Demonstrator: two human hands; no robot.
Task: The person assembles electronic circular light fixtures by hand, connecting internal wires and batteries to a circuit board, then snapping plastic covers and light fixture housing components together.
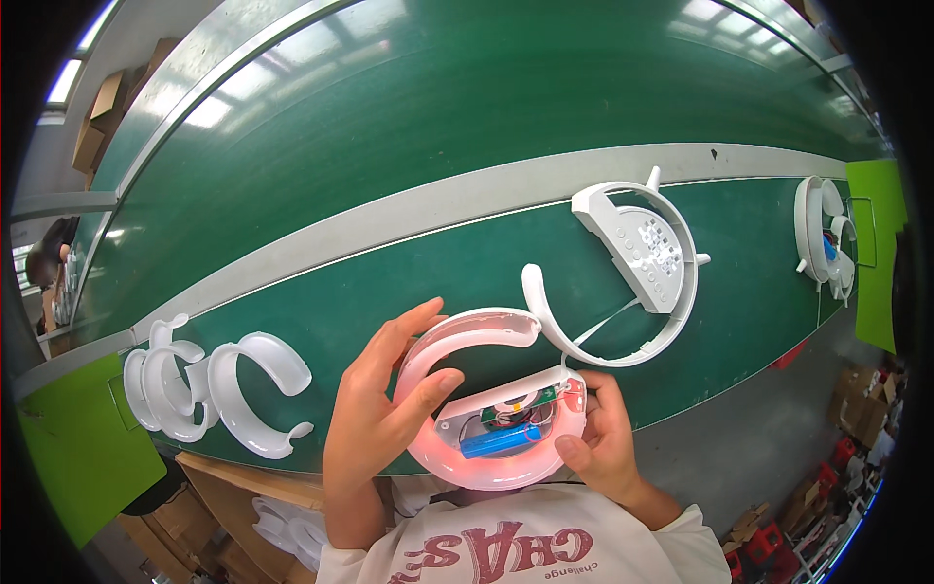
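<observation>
A white, C-shaped plastic housing (pixel 491 471) is held between my two hands near the table's front edge, its rim glowing pink. My left hand (pixel 381 409) wraps its left side, thumb on the inner edge and fingers along the outside. On the opposite side, my right hand (pixel 611 443) grips the end, thumb in front and fingers behind. Inside the housing's open compartment lie a blue cylindrical battery (pixel 500 441), a green circuit board (pixel 535 400) and thin wires. Beyond it, a matching white half with a perforated panel (pixel 650 255) rests on the table, with a pale strip or cable leading toward my housing.
Several white curved shells (pixel 233 389) lie on the green table (pixel 428 268) at the left. Another white assembly (pixel 813 229) with a blue part sits far right. Bright green panels (pixel 876 258) flank both ends. A cardboard box (pixel 243 487) stands below left; boxes and red items lie lower right.
</observation>
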